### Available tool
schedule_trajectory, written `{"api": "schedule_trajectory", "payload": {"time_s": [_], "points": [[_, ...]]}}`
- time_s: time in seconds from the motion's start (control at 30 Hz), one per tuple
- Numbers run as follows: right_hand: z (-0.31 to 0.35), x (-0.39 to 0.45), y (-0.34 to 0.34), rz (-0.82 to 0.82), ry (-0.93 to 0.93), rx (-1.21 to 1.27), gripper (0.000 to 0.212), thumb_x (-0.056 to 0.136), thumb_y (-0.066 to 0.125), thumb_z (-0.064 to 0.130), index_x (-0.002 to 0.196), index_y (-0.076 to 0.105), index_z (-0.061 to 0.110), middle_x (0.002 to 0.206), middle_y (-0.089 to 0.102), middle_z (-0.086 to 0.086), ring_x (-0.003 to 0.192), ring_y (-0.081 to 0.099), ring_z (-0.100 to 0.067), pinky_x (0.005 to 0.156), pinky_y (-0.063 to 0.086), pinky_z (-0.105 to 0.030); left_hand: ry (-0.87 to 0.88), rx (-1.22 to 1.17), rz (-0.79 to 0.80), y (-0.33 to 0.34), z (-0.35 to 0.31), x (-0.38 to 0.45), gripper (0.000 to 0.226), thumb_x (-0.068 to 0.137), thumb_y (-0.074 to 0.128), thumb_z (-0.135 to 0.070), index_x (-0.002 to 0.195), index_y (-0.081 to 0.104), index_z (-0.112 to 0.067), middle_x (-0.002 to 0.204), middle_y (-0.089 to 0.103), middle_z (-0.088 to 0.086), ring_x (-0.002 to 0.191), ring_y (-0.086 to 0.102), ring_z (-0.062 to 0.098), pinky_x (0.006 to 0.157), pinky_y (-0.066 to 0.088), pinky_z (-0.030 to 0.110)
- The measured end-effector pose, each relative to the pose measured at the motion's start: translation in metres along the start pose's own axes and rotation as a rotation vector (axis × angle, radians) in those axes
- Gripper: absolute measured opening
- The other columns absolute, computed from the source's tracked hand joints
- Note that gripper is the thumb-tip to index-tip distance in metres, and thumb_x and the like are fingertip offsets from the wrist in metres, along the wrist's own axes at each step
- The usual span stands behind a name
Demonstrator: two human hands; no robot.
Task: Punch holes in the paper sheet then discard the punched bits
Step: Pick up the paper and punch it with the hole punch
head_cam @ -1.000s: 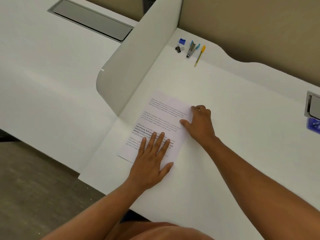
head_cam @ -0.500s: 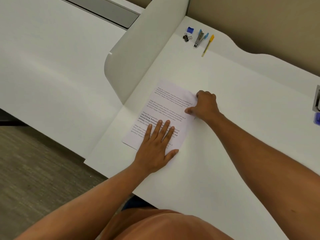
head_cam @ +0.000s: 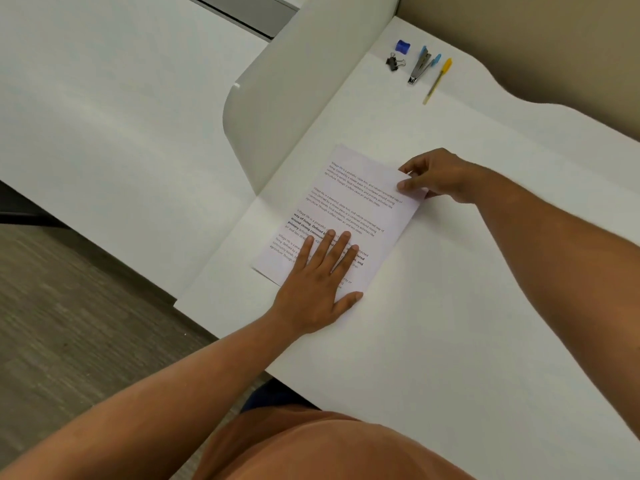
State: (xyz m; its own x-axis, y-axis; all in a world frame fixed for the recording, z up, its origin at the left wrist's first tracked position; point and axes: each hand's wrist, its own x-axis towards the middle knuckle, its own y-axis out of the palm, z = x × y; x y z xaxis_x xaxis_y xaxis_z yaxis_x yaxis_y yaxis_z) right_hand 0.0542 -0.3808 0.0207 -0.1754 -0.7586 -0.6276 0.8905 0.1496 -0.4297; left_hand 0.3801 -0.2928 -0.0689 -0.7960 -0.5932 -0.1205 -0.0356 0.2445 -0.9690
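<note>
A printed paper sheet (head_cam: pixel 356 199) lies flat on the white desk (head_cam: pixel 450 306), turned at an angle. My left hand (head_cam: pixel 318 282) rests palm down on the sheet's near end, fingers spread. My right hand (head_cam: pixel 433 176) pinches the sheet's far right corner between thumb and fingers, and that corner is slightly lifted. No hole punch is in view.
At the desk's far end lie a blue sharpener (head_cam: pixel 402 46), a black binder clip (head_cam: pixel 394 62), a blue-handled staple remover (head_cam: pixel 421 65) and a yellow pen (head_cam: pixel 437 81). A white divider panel (head_cam: pixel 294 84) rises left of the sheet. Floor shows at the lower left.
My right hand slid from the sheet's right edge up to its far right corner and closed on it. My left hand stayed pressed on the near end. The camera view shifted.
</note>
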Motion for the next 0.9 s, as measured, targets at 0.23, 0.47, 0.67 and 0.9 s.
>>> {"api": "schedule_trajectory", "payload": {"time_s": [0.23,0.47,0.67,0.9], "points": [[-0.030,-0.008,0.000,-0.018,-0.028,0.103,0.022,0.084,0.082,-0.002,0.104,0.076,0.007,0.101,0.078,-0.019,0.094,0.076,-0.032,0.081,0.066,-0.040,0.038,-0.069,-0.060,-0.012,0.008,-0.004,0.077,0.108,0.030,-0.066,0.170,0.020,-0.021,0.180,0.010,0.005,0.167,0.003,0.026,0.134,0.007,0.057],[-0.088,-0.043,0.006,-0.114,0.003,0.421,0.033,0.084,0.082,-0.001,0.116,0.073,0.000,0.103,0.080,-0.017,0.084,0.079,-0.019,0.073,0.064,-0.025,-0.521,-0.539,-0.355,-0.039,0.011,-0.026,0.054,0.101,0.073,-0.029,0.149,0.059,-0.011,0.159,0.049,0.009,0.146,0.043,0.030,0.119,0.044,0.047],[-0.129,-0.082,0.017,-0.196,0.028,0.614,0.024,0.086,0.080,0.000,0.108,0.077,0.006,0.104,0.081,-0.015,0.091,0.080,-0.024,0.074,0.064,-0.028,-0.990,-1.038,-0.344,-0.068,0.019,-0.022,0.063,0.097,0.079,-0.028,0.154,0.054,-0.021,0.129,0.068,-0.001,0.110,0.064,0.011,0.092,0.051,0.016],[-0.169,-0.132,0.028,-0.299,0.054,0.806,0.031,0.078,0.084,0.011,0.109,0.078,0.011,0.112,0.079,-0.014,0.097,0.079,-0.024,0.076,0.064,-0.033,-1.017,-1.500,-0.304,-0.077,0.008,-0.007,0.055,0.095,0.080,-0.009,0.146,0.061,-0.003,0.121,0.079,0.010,0.107,0.078,0.026,0.102,0.061,0.047]]}}
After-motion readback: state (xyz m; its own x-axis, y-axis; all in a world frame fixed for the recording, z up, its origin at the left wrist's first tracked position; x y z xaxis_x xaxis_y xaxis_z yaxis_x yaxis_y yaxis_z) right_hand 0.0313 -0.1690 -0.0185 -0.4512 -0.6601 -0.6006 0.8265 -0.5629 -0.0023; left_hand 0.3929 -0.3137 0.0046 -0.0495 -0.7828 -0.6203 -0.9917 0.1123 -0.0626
